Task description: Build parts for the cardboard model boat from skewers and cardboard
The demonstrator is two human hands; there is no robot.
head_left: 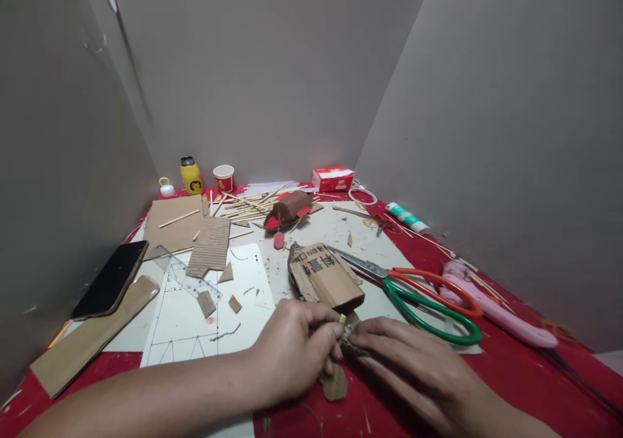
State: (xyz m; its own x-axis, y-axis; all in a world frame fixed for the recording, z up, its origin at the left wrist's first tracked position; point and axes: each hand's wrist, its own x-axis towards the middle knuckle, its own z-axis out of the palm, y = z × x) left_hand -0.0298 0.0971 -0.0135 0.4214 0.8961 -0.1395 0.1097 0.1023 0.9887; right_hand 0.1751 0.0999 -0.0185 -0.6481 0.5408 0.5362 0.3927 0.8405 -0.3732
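- While both hands meet low over the tabletop (516,376), step in hand appears to be fitting or shaping small parts by finger pressure (judged, not confirmed).
- L hand (302,347): thumb & forefinger pinching pale pc. (342,319); only its end shows.
- R hand (418,360): fingers extended, close together, tips against dark rough pc. (347,343); thumb hidden, so can't tell if it truly grips.
- Workpiece loc.: rough pc. btwn both hands, just on the near side of printed cardboard block (324,276); cardboard offcut (335,385) lies below L-hand fingers.
- Adj. items: scissors (431,311), orange & green handles, R of block; pink corded tool (506,311) farther R; drawing sheet (248,266) to L w/ clear ruler (185,272) partly on it.
- Next move, est.: calls for bracing rough pc. w/ R hand, aligning pale pc. w/ L. Caution: small contact area, slip likely.
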